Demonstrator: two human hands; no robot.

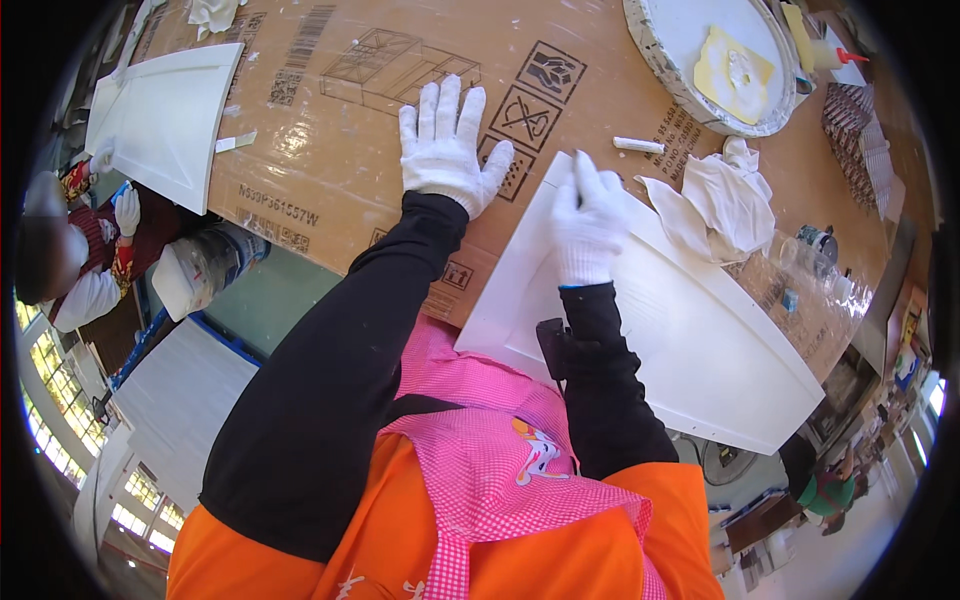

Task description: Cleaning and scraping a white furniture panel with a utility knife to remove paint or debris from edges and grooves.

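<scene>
My left hand (445,145), in a white knit glove, lies flat with fingers spread on the cardboard (310,180) covering the table. My right hand (588,225), gloved the same way, is over the upper left end of a long white panel (690,340). Its fingers are drawn together and slightly blurred, pointing at the panel's edge; whatever they may hold is hidden. The panel has a raised border and slants toward my apron at the near side. Just beyond it are a short white stick (638,146) and a crumpled white cloth (735,200).
A round white tub (660,50) at the back right bears a yellow sheet (735,75) with white paste. Beside it lies a red-tipped bottle (835,57). At left, another person's gloved hand (127,210) is near a second white panel (165,115). A bucket (205,265) stands below.
</scene>
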